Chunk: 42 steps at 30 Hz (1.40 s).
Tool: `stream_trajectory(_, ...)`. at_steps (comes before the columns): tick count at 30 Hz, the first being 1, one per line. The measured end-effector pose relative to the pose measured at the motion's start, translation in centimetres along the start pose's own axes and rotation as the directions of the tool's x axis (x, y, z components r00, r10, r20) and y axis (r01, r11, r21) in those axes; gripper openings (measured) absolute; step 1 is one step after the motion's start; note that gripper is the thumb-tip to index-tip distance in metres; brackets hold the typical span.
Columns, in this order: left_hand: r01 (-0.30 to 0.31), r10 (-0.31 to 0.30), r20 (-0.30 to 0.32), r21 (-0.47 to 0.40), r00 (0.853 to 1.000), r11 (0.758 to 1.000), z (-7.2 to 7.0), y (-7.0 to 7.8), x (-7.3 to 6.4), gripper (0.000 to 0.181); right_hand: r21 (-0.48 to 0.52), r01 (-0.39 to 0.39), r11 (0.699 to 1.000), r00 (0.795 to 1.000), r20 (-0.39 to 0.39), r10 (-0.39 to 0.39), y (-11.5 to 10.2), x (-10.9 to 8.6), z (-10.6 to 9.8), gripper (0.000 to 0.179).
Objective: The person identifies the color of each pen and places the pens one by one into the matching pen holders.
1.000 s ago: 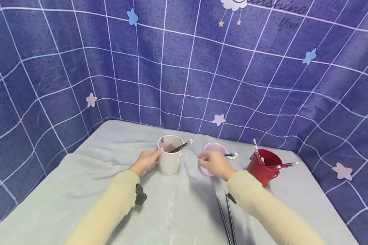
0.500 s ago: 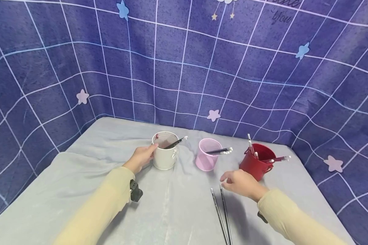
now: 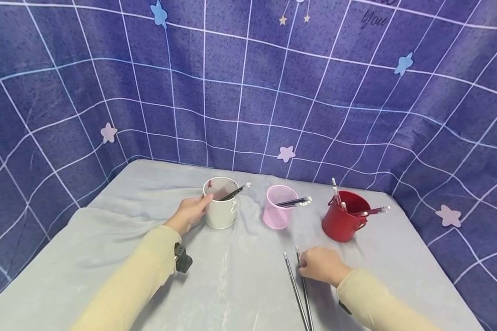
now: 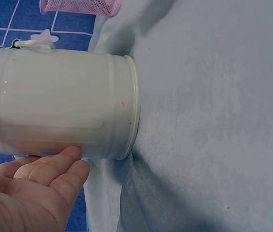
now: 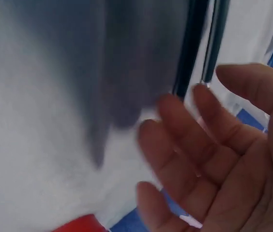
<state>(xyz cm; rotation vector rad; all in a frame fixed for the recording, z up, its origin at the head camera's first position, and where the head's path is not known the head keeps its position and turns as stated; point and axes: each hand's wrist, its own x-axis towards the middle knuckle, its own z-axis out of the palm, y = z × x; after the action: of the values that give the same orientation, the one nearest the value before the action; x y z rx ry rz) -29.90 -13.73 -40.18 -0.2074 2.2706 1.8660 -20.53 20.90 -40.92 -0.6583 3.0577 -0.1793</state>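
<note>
My left hand (image 3: 189,211) holds the side of a white metal bucket (image 3: 221,214), thumb at the rim and fingers against the outer wall. The left wrist view shows those fingers along the bucket's wall (image 4: 64,101). Black pencils (image 3: 234,192) with white erasers lean out of it. Two dark pencils lie on the cloth, a left pencil (image 3: 294,286) and a right pencil (image 3: 306,301). At the right one's eraser end is my right hand (image 3: 320,264). In the right wrist view its fingers are loosely bent and the thumb stands apart from them, with no grip visible.
A pink mesh cup (image 3: 275,217) with several black pencils stands right of the white bucket. Farther right, a red bucket (image 3: 338,226) holds several pencils. Grey cloth (image 3: 248,266) covers the table; a blue gridded curtain (image 3: 240,69) hangs behind.
My right hand has left the pink cup and come down toward me to the right-hand loose pencil. The left hand stays on the white bucket. The head view has shifted slightly.
</note>
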Motion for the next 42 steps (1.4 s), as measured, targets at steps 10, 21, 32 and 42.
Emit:
stream_trajectory(10,-0.009,0.009,-0.014,0.01,1.0,1.0,0.1,-0.4,0.3,0.063,-0.017,-0.132,0.991,0.99,0.056,0.133,-0.4,-0.1,1.3,0.028)
stream_trajectory(21,-0.018,0.019,-0.029,0.018,0.999,1.0,0.3,-0.8,0.4,0.062,-0.004,-0.194,0.981,0.974,0.118,0.193,-0.7,0.2,1.8,0.028)
stream_trajectory(32,-0.035,0.036,-0.041,0.015,0.999,0.999,0.5,-0.8,0.3,0.059,0.021,-0.208,0.978,0.977,0.047,0.206,0.4,0.9,1.5,0.027)
stream_trajectory(42,-0.031,0.032,-0.04,0.022,0.999,0.999,0.0,-0.5,0.1,0.062,0.006,-0.221,0.975,0.974,0.052,0.22,0.2,2.4,-1.3,0.027)
